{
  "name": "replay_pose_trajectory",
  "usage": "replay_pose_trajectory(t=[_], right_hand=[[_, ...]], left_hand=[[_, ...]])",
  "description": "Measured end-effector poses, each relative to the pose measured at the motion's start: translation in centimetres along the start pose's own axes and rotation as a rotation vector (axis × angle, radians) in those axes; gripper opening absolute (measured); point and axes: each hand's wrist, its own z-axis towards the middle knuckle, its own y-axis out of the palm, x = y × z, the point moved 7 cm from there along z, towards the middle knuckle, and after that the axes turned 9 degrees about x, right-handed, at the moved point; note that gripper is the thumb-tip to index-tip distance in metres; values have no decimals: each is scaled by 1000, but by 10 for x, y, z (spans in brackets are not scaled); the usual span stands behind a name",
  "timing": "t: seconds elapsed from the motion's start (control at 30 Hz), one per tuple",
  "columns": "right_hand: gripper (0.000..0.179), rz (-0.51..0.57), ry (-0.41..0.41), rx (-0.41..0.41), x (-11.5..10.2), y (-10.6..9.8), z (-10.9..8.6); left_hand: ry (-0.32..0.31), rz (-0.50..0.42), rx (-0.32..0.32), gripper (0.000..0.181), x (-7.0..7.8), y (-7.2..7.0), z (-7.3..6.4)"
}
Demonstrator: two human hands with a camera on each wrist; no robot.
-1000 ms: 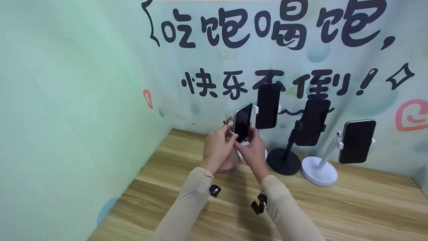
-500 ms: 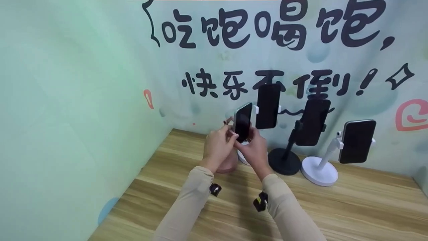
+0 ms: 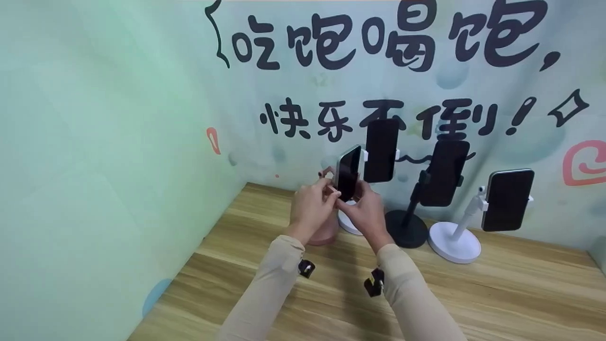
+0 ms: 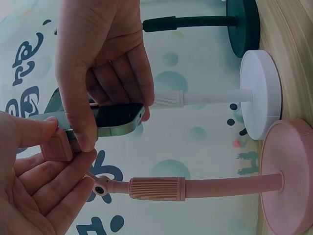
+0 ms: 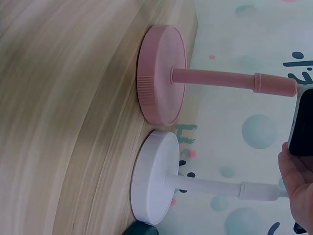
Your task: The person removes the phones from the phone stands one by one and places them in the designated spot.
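Observation:
In the head view a smartphone (image 3: 349, 173) with a dark screen is tilted at the head of a pink phone stand (image 4: 156, 188). My left hand (image 3: 310, 203) pinches the pink clamp (image 4: 57, 145) of that stand, its thumb beside the phone's edge in the left wrist view. My right hand (image 3: 368, 213) holds the phone, its thumb on the near edge and its fingers curled behind. Part of the phone's back is hidden by the hands. In the right wrist view the phone's lower end shows at the right edge, above the right hand's fingers.
Right of the pink stand stand a white phone stand (image 5: 155, 178), a black phone stand (image 3: 407, 228) and another white phone stand (image 3: 454, 244), each bearing a phone upright. All are on a wooden table (image 3: 265, 222) close to a printed backdrop (image 3: 293, 80).
My right hand and forearm have shifted slightly to the right. The head view has also drifted a little. Both hands keep their grip at the phone and the pink clamp.

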Motion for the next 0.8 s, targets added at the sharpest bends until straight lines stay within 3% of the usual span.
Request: replay_pose_trajectory(t=[0.47,0.8], right_hand=[[60,101,41,-127,5,-3,3],[64,91,33,-173,7,-6,4]], left_hand=[[-4,-19,-15,20,-2,1,0],[19,7,-16,25,0,1,-2]])
